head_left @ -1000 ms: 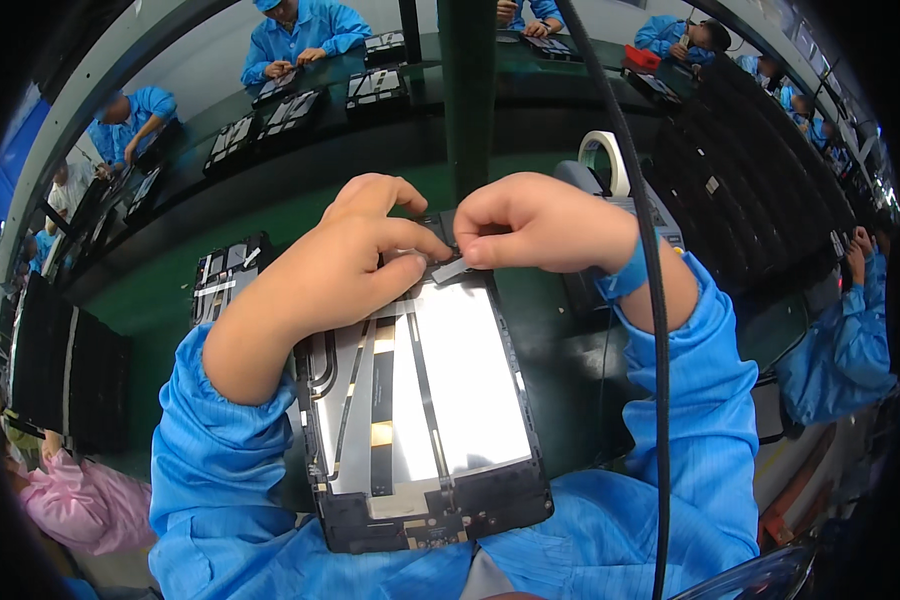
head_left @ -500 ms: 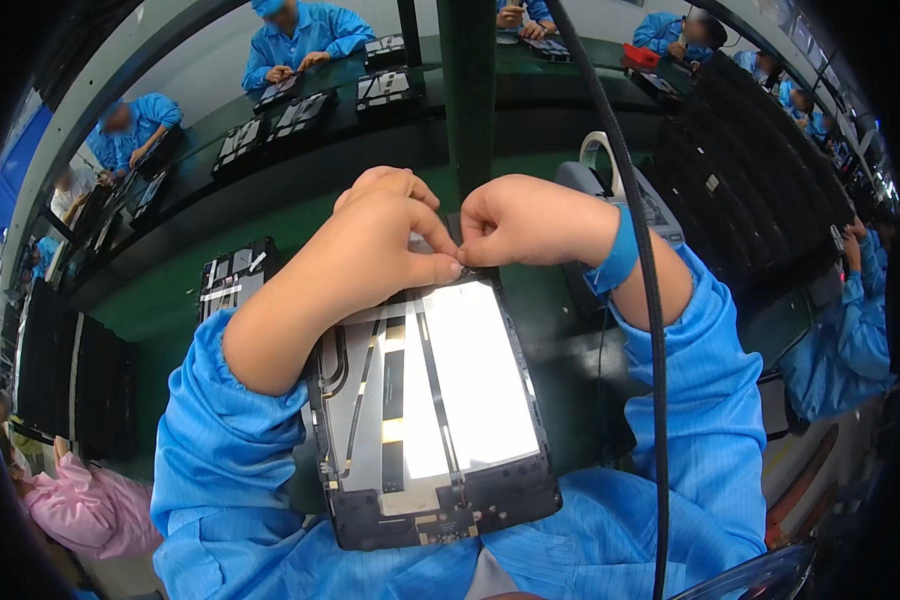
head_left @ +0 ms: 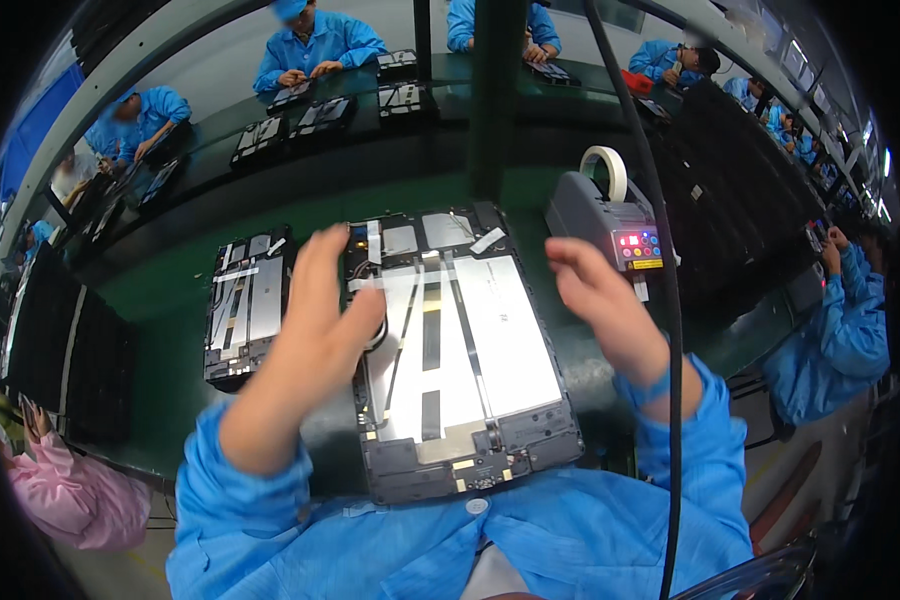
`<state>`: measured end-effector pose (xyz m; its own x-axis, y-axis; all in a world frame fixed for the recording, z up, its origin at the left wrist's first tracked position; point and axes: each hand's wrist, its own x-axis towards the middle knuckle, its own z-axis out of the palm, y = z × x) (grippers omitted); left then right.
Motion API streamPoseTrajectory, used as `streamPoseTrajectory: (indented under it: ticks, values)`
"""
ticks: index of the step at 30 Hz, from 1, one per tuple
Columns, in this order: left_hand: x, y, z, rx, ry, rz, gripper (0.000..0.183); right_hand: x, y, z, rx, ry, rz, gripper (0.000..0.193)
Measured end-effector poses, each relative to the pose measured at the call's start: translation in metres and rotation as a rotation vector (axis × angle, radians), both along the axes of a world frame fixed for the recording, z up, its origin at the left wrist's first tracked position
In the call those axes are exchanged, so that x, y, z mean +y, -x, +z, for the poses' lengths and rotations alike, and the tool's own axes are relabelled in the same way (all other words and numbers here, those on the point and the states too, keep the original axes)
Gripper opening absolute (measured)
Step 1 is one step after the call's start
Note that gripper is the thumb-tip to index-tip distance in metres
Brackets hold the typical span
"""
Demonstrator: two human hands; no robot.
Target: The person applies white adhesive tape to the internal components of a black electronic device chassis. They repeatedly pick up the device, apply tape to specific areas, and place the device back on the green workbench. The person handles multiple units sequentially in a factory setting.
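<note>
An opened tablet [head_left: 505,320] lies before me with its inner side up, showing large silver battery panels, dark flat cables and a small white strip [head_left: 488,240] near its far right corner. My left hand [head_left: 320,325] is at the tablet's left edge, fingers stretched out and thumb apart, slightly blurred. Under the thumb a small dark round part shows, too hidden to name. My right hand [head_left: 610,310] hovers right of the tablet, open, holding nothing, close to a grey tape dispenser [head_left: 600,215] with a cream roll of tape [head_left: 605,172] and lit buttons.
Another opened tablet [head_left: 245,310] lies left on the green table [head_left: 160,370]. Black stacked trays [head_left: 70,345] stand far left, more trays [head_left: 740,200] at the right. A black cable [head_left: 673,400] hangs across my right side. Co-workers in blue sit at a far bench [head_left: 360,140].
My hands have parted from the tablet's far edge: the left moved left and nearer, the right moved right and nearer. The white strip and dispenser have come into fuller view.
</note>
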<state>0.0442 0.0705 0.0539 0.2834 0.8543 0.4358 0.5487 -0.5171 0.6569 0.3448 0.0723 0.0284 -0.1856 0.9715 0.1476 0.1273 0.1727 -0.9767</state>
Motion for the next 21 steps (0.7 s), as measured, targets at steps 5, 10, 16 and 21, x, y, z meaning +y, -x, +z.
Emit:
streamPoseTrajectory:
  ticks: [5, 10, 16, 21]
  values:
    - [-0.065, 0.018, -0.056, -0.41, 0.308, -0.112, 0.083, -0.063, 0.029, 0.014, -0.383, -0.142, 0.244, 0.085]
    - [-0.085, 0.03, -0.006, -0.829, 0.308, -0.146, 0.077, -0.054, 0.069, 0.048, -0.352, -0.278, 0.391, 0.09]
    - [-0.051, 0.127, 0.014, -1.028, 0.158, -0.083, 0.078, -0.029, 0.097, 0.067, -0.378, -0.231, 0.557, 0.077]
    - [0.003, 0.246, -0.048, -0.962, 0.296, 0.064, 0.076, -0.033, 0.07, 0.054, -0.096, -0.111, 0.493, 0.066]
